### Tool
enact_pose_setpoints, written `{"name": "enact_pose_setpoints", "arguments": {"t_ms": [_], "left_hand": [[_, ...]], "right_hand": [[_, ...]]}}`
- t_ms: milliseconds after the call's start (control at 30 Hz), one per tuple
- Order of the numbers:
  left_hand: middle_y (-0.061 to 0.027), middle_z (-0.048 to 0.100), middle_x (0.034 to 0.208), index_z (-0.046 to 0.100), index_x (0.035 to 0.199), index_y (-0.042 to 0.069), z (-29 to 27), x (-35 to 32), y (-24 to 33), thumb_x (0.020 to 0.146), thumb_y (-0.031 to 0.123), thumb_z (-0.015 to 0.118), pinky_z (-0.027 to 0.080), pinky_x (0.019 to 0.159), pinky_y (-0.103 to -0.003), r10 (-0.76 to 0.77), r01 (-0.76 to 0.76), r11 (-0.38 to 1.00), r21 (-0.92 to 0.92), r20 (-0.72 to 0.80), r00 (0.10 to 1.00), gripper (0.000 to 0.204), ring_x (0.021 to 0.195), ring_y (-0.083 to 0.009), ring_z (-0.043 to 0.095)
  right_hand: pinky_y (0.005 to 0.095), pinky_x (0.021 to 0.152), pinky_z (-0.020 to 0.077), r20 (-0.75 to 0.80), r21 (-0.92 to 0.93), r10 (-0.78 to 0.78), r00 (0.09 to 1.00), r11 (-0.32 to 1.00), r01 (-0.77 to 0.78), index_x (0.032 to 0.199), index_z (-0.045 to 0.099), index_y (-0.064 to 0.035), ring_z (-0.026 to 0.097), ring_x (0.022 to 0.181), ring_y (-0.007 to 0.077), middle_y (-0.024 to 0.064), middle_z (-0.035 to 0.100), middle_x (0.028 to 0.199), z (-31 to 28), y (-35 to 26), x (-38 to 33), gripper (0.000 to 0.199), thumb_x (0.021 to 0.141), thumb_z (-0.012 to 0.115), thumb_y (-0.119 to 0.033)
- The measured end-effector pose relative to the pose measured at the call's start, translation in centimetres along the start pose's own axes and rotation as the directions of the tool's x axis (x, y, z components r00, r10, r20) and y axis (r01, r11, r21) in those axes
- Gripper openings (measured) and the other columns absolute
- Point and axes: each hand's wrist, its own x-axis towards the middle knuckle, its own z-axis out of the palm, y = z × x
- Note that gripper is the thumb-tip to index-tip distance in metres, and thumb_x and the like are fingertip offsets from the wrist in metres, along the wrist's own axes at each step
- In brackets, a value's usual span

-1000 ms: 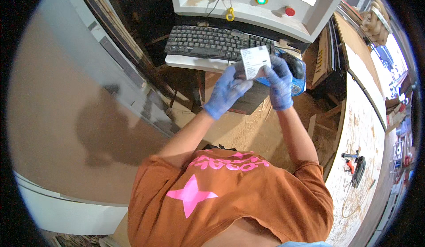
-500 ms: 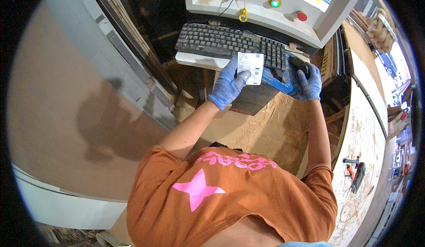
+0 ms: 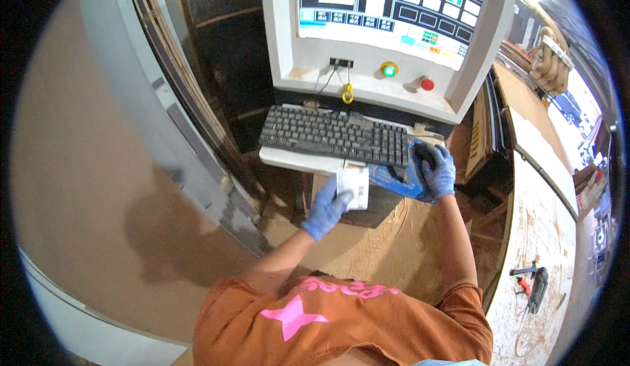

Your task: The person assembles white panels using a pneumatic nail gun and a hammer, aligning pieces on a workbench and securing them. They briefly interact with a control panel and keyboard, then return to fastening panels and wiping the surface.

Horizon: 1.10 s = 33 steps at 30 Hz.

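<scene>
Blue gloves are covering both hands. The left hand (image 3: 326, 207) is gripping a small white paper slip (image 3: 354, 185), holding it just below the front edge of the black keyboard (image 3: 335, 135). The right hand (image 3: 433, 170) is resting closed over a dark mouse (image 3: 425, 153) on a blue pad (image 3: 394, 179) at the keyboard's right end, well apart from the left. Both are sitting on a pale shelf under the grey console (image 3: 367, 84), whose screen (image 3: 394, 8) is glowing above a green button (image 3: 389, 70) and a red button (image 3: 427, 84). Sawdust is lying on the wooden floor (image 3: 367, 248) below.
</scene>
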Motion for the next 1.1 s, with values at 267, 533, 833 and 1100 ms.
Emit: {"name": "enact_pose_setpoints", "arguments": {"t_ms": [267,533,833,1100], "left_hand": [[-0.0044,0.061,0.108,0.049,0.127,0.003,0.5,-5.7,-2.2,0.091,0.02,0.061,0.05,0.08,-0.026,-0.267,0.274,0.949,-0.157,0.063,0.962,0.042,0.096,-0.0112,0.057],[-0.0031,0.061,0.107,0.05,0.126,0.003,0.1,-7.7,-2.0,0.092,0.018,0.06,0.05,0.077,-0.025,-0.325,0.326,0.921,-0.213,0.043,0.945,0.038,0.093,-0.0105,0.057],[-0.0023,0.059,0.108,0.051,0.125,0.003,0.4,-8.9,-2.8,0.092,0.016,0.059,0.049,0.082,-0.026,-0.365,0.36,0.896,-0.26,0.031,0.931,0.036,0.096,-0.0111,0.056],[-0.0039,0.06,0.111,0.05,0.125,0.003,0.1,-9.4,-3.7,0.088,0.014,0.059,0.049,0.088,-0.031,-0.358,0.356,0.903,-0.239,0.037,0.933,0.039,0.102,-0.0135,0.058]], "right_hand": [[0.0445,0.093,0.0462,-0.062,0.024,-0.039,0.997,0.999,0.041,0.111,0.065,-0.0177,0.055,0.108,0.037,0.015,0.059,0.119,0.1,0.2,-0.4,0.04,0.071,0.07,-0.014],[0.0428,0.092,0.0463,-0.053,0.079,-0.118,0.992,0.989,0.122,0.108,0.065,-0.0139,0.055,0.105,0.0355,0.0134,0.06,0.116,-0.7,-0.6,-0.4,0.039,0.069,0.07,-0.012],[0.043,0.092,0.0463,-0.038,0.076,-0.114,0.993,0.99,0.117,0.103,0.066,-0.0126,0.055,0.104,0.0356,0.0129,0.06,0.114,-1.3,-1.2,-0.5,0.036,0.067,0.067,-0.011],[0.0433,0.092,0.0463,-0.035,0.073,-0.099,0.994,0.992,0.101,0.103,0.066,-0.0135,0.054,0.106,0.0358,0.0128,0.06,0.115,-0.7,-0.4,-0.5,0.038,0.066,0.068,-0.012]]}}
